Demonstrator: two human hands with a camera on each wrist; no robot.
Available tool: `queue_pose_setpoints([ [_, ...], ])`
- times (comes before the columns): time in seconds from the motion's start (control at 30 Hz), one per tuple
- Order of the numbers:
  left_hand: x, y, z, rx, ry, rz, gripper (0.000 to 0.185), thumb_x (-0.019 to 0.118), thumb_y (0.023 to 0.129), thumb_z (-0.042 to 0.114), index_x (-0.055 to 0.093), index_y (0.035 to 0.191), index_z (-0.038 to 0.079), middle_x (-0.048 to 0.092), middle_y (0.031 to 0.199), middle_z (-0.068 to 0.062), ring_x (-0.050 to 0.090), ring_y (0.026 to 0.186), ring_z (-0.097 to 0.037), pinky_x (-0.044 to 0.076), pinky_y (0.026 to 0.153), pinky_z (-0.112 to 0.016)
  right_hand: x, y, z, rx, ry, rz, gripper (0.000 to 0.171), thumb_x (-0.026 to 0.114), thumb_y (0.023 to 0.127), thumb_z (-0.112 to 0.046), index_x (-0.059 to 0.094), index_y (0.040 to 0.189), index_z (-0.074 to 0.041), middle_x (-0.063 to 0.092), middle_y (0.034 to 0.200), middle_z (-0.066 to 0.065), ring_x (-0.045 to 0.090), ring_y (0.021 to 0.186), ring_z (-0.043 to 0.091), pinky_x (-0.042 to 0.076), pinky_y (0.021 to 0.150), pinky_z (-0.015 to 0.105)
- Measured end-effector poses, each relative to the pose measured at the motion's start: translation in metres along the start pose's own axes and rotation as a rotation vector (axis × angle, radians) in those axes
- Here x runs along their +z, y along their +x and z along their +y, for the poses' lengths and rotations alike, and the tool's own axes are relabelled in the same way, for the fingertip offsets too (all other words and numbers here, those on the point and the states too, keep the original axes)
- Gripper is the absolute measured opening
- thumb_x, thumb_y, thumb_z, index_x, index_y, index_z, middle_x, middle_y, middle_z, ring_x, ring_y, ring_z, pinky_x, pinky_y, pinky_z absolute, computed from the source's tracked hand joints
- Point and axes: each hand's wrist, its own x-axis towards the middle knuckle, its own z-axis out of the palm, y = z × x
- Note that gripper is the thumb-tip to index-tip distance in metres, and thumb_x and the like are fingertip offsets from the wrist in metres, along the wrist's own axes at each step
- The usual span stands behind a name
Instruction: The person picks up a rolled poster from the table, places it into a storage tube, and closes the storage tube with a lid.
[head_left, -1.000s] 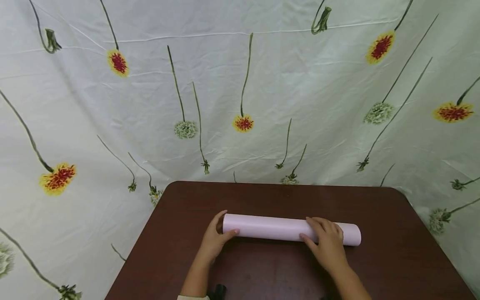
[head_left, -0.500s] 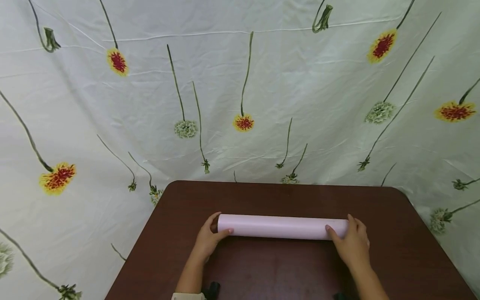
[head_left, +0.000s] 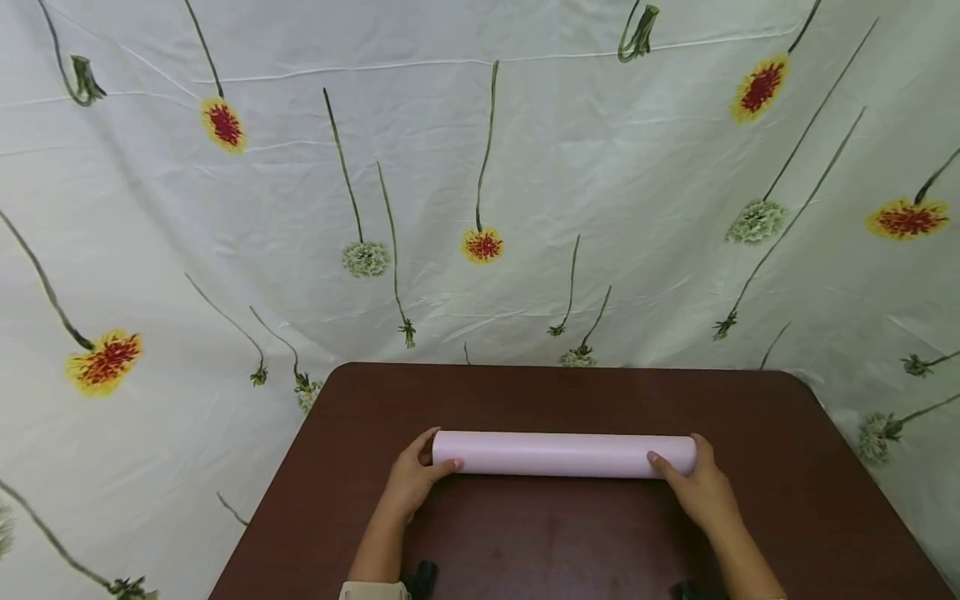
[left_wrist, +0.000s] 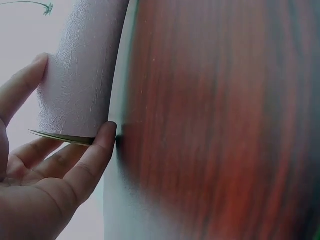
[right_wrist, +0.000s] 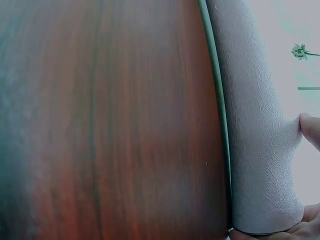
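Note:
A pale pink roll (head_left: 555,454) of finely creased sheet, like wallpaper, lies crosswise over the table. Its left end is held by my left hand (head_left: 405,485), with the thumb on the near side and fingers around the end. My right hand (head_left: 705,493) grips the other end, thumb on the near face and fingers behind. In the left wrist view, fingertips of the left hand (left_wrist: 60,192) sit right at the roll's thin layered edge. The right wrist view shows the roll (right_wrist: 260,130) close along the wood, with part of the right hand (right_wrist: 309,227) under its end.
The dark brown table (head_left: 555,533) has rounded far corners. Behind it hangs a pale cloth (head_left: 300,208) printed with flowers. Black pieces of wrist gear (head_left: 423,578) show by the forearms, and a light sleeve cuff (head_left: 373,591) is at the left.
My right hand has slid along the roll from its right part out to its right end. The roll and left hand have shifted slightly left, and the roll lies more level.

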Motion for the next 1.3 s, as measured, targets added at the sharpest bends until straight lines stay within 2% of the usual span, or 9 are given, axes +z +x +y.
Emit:
queue_pose_setpoints([
  [0.3, -0.001, 0.0, 0.001, 0.037, 0.025, -0.025, 0.087, 0.083, 0.083, 0.034, 0.04, 0.155, 0.012, 0.057, 0.143, -0.021, 0.062, 0.12, -0.028, 0.05, 0.097, -0.041, 0.002, -0.002, 0.0, 0.011, -0.015, 0.004, 0.109, 0.056, 0.093, -0.068, 0.006, 0.157, 0.005, 0.034, 0.148, 0.044, 0.043, 0.131, 0.06, 0.041, 0.1, 0.065],
  [0.47, -0.002, 0.001, 0.0, 0.043, 0.046, -0.029, 0.087, 0.083, 0.084, 0.035, 0.039, 0.157, 0.015, 0.05, 0.151, -0.019, 0.054, 0.126, -0.03, 0.042, 0.106, -0.048, 0.003, -0.003, 0.0, 0.007, -0.005, -0.002, 0.11, 0.055, 0.093, -0.069, 0.005, 0.157, 0.004, 0.034, 0.149, 0.044, 0.043, 0.131, 0.06, 0.042, 0.099, 0.065],
  [0.67, -0.002, 0.006, 0.003, 0.033, 0.087, -0.036, 0.089, 0.081, 0.086, 0.033, 0.033, 0.159, 0.018, 0.04, 0.159, -0.02, 0.036, 0.147, -0.04, 0.029, 0.118, -0.061, 0.007, -0.003, 0.001, -0.003, 0.027, 0.007, 0.108, 0.057, 0.094, -0.065, 0.003, 0.158, 0.003, 0.034, 0.149, 0.044, 0.042, 0.133, 0.06, 0.041, 0.101, 0.066],
  [0.8, -0.001, 0.007, 0.005, 0.03, 0.149, -0.038, 0.09, 0.078, 0.089, 0.034, 0.028, 0.161, 0.017, 0.035, 0.161, -0.023, 0.028, 0.15, -0.045, 0.025, 0.119, -0.064, 0.008, 0.0, 0.002, -0.005, 0.044, 0.006, 0.108, 0.059, 0.094, -0.062, 0.0, 0.158, 0.003, 0.031, 0.15, 0.044, 0.039, 0.135, 0.06, 0.038, 0.104, 0.067],
  [0.97, 0.002, 0.01, 0.003, 0.034, 0.168, -0.035, 0.09, 0.076, 0.09, 0.036, 0.025, 0.162, 0.016, 0.035, 0.161, -0.023, 0.028, 0.15, -0.045, 0.024, 0.119, -0.064, 0.008, 0.001, 0.003, -0.012, 0.056, 0.005, 0.109, 0.059, 0.094, -0.062, -0.001, 0.158, 0.002, 0.031, 0.15, 0.045, 0.04, 0.134, 0.059, 0.039, 0.103, 0.066],
  [1.13, 0.003, 0.011, 0.002, 0.029, 0.137, -0.034, 0.091, 0.077, 0.09, 0.035, 0.024, 0.162, 0.017, 0.032, 0.162, -0.024, 0.026, 0.15, -0.046, 0.023, 0.119, -0.065, 0.008, 0.001, 0.002, -0.009, 0.072, 0.003, 0.111, 0.061, 0.093, -0.061, -0.004, 0.158, 0.002, 0.028, 0.152, 0.045, 0.037, 0.136, 0.059, 0.037, 0.105, 0.067],
  [1.3, 0.002, 0.011, 0.001, 0.024, 0.092, -0.046, 0.095, 0.079, 0.088, 0.033, 0.021, 0.162, 0.016, 0.029, 0.164, -0.022, 0.028, 0.15, -0.043, 0.027, 0.12, -0.06, 0.005, 0.002, 0.004, -0.013, 0.105, -0.016, 0.117, 0.062, 0.092, -0.062, -0.011, 0.16, -0.001, 0.017, 0.158, 0.041, 0.025, 0.144, 0.057, 0.028, 0.113, 0.068],
])
